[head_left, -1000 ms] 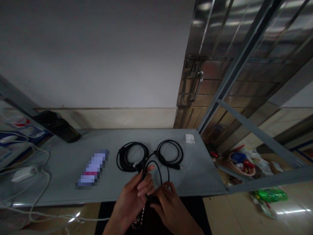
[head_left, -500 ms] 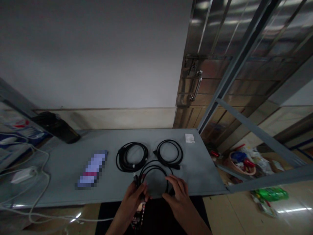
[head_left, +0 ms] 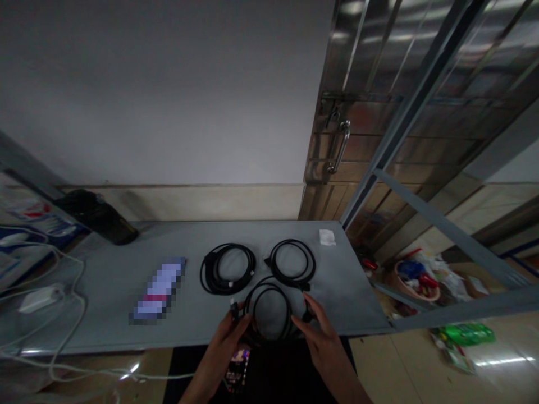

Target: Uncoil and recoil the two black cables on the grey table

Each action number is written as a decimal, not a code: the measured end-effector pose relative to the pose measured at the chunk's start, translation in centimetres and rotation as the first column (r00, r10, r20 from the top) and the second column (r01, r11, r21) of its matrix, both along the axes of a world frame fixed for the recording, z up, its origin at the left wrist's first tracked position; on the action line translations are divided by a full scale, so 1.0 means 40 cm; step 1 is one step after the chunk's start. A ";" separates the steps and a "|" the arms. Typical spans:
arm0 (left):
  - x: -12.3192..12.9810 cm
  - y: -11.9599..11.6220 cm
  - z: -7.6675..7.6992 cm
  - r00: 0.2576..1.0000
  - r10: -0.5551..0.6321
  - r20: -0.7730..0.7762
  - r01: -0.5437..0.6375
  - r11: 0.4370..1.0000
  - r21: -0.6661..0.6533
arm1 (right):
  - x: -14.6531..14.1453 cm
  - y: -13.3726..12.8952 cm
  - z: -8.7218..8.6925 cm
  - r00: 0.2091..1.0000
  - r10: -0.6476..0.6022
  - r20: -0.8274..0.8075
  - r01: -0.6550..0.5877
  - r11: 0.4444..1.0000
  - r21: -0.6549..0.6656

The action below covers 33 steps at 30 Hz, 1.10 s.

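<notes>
In front of me, at the table's near edge, a black cable (head_left: 289,307) is bent into a loose coil between my hands. My left hand (head_left: 227,336) is closed around its left side, with a dark connector end (head_left: 234,310) sticking up from the fingers. On the coil's right side, the thumb and fingers of my right hand (head_left: 320,335) hold the cable, a dark end partly hidden between them. Just beyond lie two more black cables in coils, a thicker one (head_left: 209,275) at left and a thinner one (head_left: 312,264) at right.
On the grey table (head_left: 349,303) lie a blurred-out phone (head_left: 160,289), a dark bottle (head_left: 105,221), white cords with an adapter (head_left: 40,299) and a paper scrap (head_left: 327,237). A metal frame post (head_left: 381,151) rises at right, past which a basket (head_left: 415,283) stands.
The loop between my hands has become rounder and tighter. My right hand has shifted slightly right, its thumb now at the coil's edge. The left hand has barely moved.
</notes>
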State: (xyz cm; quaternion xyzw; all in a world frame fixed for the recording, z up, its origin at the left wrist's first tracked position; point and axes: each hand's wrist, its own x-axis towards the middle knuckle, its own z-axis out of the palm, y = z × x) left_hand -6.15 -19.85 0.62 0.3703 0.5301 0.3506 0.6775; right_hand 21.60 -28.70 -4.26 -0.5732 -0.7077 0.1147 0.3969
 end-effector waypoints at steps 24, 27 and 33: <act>0.046 0.081 0.114 0.931 0.227 0.285 -0.197 0.972 -0.129 | -0.117 0.051 0.101 0.957 0.214 0.196 -0.171 0.962 -0.214; 0.011 0.129 0.157 0.930 0.226 0.288 -0.212 0.974 -0.079 | -0.148 0.100 0.139 0.949 0.234 0.211 -0.203 0.966 -0.161; -0.066 0.262 0.157 0.975 0.221 0.018 -0.219 0.946 0.241 | -0.226 0.283 0.161 0.923 0.226 0.311 -0.232 0.973 -0.017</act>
